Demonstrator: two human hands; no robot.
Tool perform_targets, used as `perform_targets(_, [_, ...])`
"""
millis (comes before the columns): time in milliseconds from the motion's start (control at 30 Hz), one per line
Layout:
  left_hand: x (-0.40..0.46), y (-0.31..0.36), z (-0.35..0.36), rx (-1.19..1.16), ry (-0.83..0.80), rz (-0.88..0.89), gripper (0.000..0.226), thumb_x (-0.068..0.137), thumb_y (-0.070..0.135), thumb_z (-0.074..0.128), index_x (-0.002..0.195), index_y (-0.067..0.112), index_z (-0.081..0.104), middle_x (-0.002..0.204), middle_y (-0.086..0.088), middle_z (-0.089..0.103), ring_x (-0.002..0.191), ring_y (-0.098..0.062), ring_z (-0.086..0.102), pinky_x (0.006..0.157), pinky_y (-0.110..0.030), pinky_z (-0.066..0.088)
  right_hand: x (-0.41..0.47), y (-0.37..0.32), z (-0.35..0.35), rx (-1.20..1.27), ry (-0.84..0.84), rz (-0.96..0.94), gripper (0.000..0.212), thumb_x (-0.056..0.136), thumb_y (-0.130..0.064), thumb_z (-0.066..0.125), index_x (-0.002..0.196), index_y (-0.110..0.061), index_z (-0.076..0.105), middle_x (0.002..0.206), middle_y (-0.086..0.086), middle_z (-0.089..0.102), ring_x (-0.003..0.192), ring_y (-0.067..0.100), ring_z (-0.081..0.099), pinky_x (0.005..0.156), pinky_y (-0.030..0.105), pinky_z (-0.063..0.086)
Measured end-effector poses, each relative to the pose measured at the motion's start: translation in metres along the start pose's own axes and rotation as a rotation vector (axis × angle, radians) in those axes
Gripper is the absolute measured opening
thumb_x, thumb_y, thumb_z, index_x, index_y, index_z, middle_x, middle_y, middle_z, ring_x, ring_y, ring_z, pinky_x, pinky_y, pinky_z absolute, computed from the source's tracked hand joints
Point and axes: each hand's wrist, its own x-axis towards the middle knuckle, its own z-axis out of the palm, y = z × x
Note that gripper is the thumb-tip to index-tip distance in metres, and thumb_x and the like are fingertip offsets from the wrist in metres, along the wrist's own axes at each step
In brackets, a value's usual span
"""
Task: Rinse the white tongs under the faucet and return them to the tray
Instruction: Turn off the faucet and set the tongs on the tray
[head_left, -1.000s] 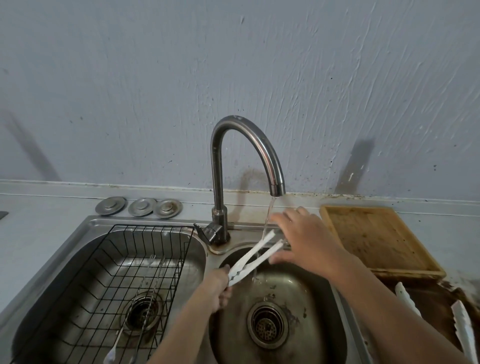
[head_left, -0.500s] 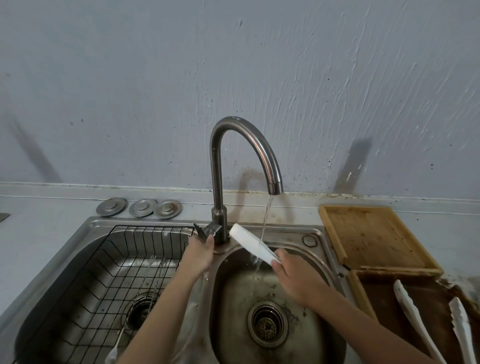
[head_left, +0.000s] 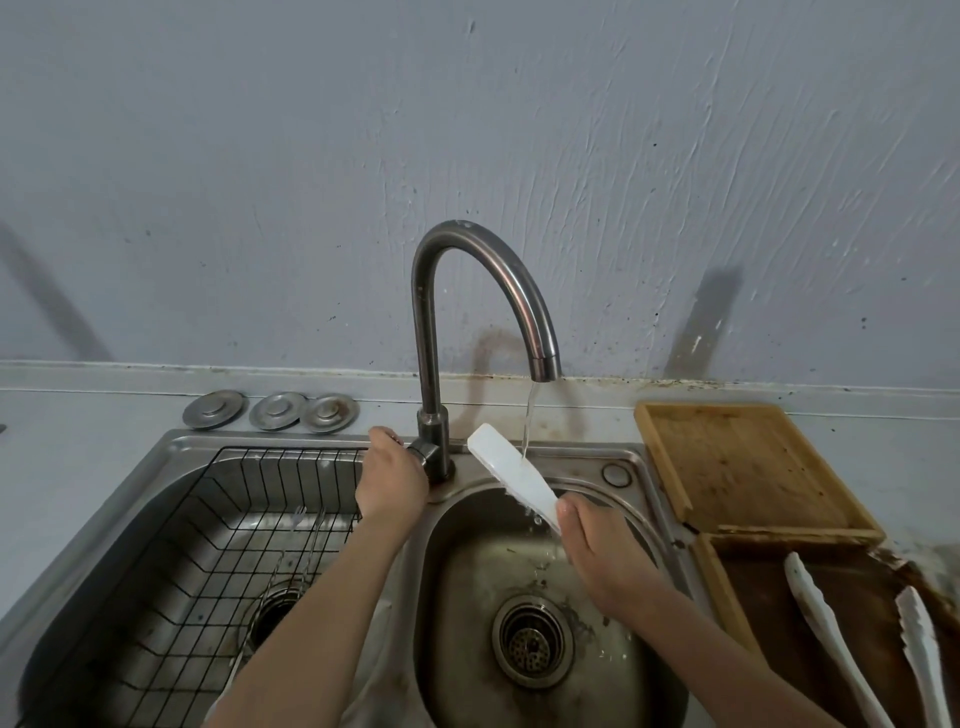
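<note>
The rinse step appears near its end. The right hand (head_left: 605, 551) grips the white tongs (head_left: 511, 475) at their lower end, fingers curled round them, and holds them tilted over the right basin (head_left: 613, 670) with the faucet (head_left: 470, 332) stream striking the blade. The left hand (head_left: 392, 480) is curled on the faucet handle (head_left: 422, 453). The next move likely calls for shutting off the water, then carrying the tongs right to the wooden tray (head_left: 724, 582).
</note>
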Motion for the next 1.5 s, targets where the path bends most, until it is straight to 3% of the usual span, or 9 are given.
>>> perform_targets(367, [0.011,0.010,0.000,0.125,-0.072,-0.013,0.013,0.090,0.006,0.044,0.091,0.014,0.033,0.092,-0.012,0.054,0.083,-0.029,0.057,0.067,-0.041,0.048,-0.002,-0.006,-0.028,-0.012,0.105,-0.022,0.040,0.088,-0.054,0.014,0.073,-0.032,0.044,0.055,-0.007,0.049,0.043,0.003,0.046,0.040,0.017,0.036])
perform_targets(567, [0.008,0.010,-0.002,0.090,-0.054,-0.005,0.017,0.088,0.009,0.049,0.091,0.014,0.034,0.090,-0.010,0.054,0.081,-0.028,0.056,0.063,-0.041,0.044,-0.015,0.016,0.008,-0.658,-0.559,0.190,0.024,0.095,-0.024,0.041,0.105,-0.012,0.058,0.100,0.007,0.063,0.086,0.024,0.062,0.066,0.032,0.047])
perform_targets(667, [0.010,0.010,-0.001,0.088,-0.056,-0.017,0.018,0.088,0.008,0.049,0.091,0.015,0.033,0.091,-0.010,0.053,0.082,-0.027,0.054,0.063,-0.040,0.042,-0.016,0.013,0.014,-0.578,-0.322,0.254,0.032,0.095,-0.044,0.036,0.094,-0.016,0.052,0.081,-0.001,0.058,0.071,0.018,0.057,0.051,0.025,0.036])
perform_targets(800, [0.009,0.011,0.001,0.090,-0.056,-0.047,0.022,0.087,0.009,0.052,0.092,0.016,0.032,0.088,-0.008,0.052,0.079,-0.024,0.054,0.062,-0.039,0.043,-0.021,0.014,0.016,-0.670,-0.590,0.289,0.028,0.094,-0.025,0.043,0.113,-0.011,0.058,0.107,0.006,0.062,0.097,0.025,0.060,0.076,0.033,0.048])
perform_targets(900, [0.011,0.011,0.000,0.080,-0.063,-0.058,0.023,0.087,0.010,0.053,0.092,0.017,0.032,0.088,-0.008,0.054,0.074,-0.022,0.054,0.059,-0.039,0.045,-0.016,0.009,0.014,-0.559,-0.442,0.320,0.027,0.095,-0.032,0.040,0.103,-0.013,0.057,0.089,-0.001,0.059,0.082,0.019,0.059,0.063,0.028,0.046])
perform_targets(1000, [0.009,0.013,-0.001,0.071,-0.076,-0.058,0.022,0.087,0.010,0.053,0.093,0.016,0.032,0.090,-0.009,0.053,0.081,-0.026,0.055,0.065,-0.043,0.047,-0.018,0.008,0.014,-0.610,-0.585,0.397,0.028,0.094,-0.023,0.044,0.112,-0.009,0.059,0.112,0.008,0.062,0.099,0.025,0.060,0.081,0.034,0.047])
perform_targets(1200, [0.003,0.017,-0.002,0.002,-0.049,-0.034,0.022,0.086,0.006,0.053,0.095,0.010,0.033,0.094,-0.015,0.051,0.088,-0.033,0.052,0.070,-0.044,0.043,-0.030,0.026,0.003,-0.622,-0.685,0.383,0.033,0.094,-0.032,0.044,0.112,-0.009,0.059,0.106,0.010,0.064,0.094,0.025,0.061,0.074,0.034,0.045])
perform_targets(1400, [-0.048,0.041,0.030,-0.386,0.104,-0.299,0.069,0.080,0.001,0.064,0.135,-0.009,0.023,0.138,-0.030,0.033,0.129,-0.042,0.035,0.108,-0.041,0.031,-0.033,0.062,-0.062,-0.248,-0.211,0.496,0.050,0.090,-0.056,0.038,0.104,-0.013,0.059,0.091,0.004,0.068,0.080,0.018,0.066,0.075,0.034,0.053])
perform_targets(1500, [-0.087,0.071,0.064,-0.258,-0.053,-0.071,0.063,0.082,0.008,0.064,0.134,-0.004,0.030,0.138,-0.025,0.032,0.127,-0.038,0.033,0.104,-0.039,0.029,-0.030,0.088,-0.100,-0.263,0.029,0.514,0.054,0.087,-0.057,0.043,0.116,-0.012,0.050,0.100,0.005,0.064,0.081,0.016,0.064,0.069,0.032,0.054])
